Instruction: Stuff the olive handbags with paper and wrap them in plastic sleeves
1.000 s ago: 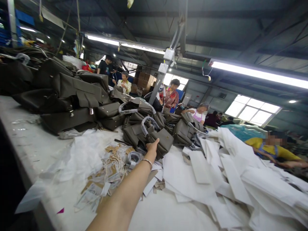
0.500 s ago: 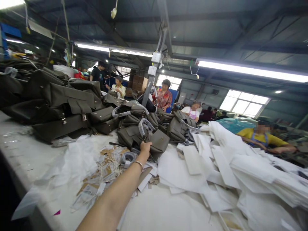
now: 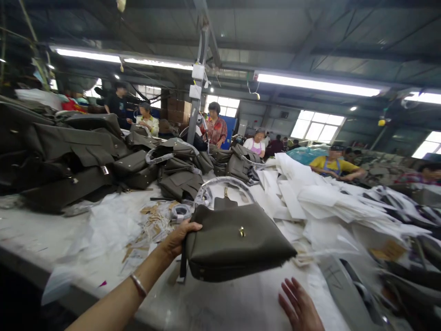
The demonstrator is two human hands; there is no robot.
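A dark olive handbag with a gold clasp is tilted in front of me over the table. Its arched handle is wrapped in clear plastic. My left hand, below a silver bangle, grips the bag's left side, thumb on the front panel and the other fingers hidden behind. Down at the lower right, my right hand is apart from the bag, with its fingers spread and nothing in them.
Many similar bags are heaped at the back left. White sheets spread across the right, beside more bag pieces. Plastic, string and paper scraps lie left of the bag. Several people work beyond the table; a post stands behind the heap.
My left hand has brought the handbag from the heap toward me, and now grips its side rather than its handle. My right hand has come into view. The view has turned right.
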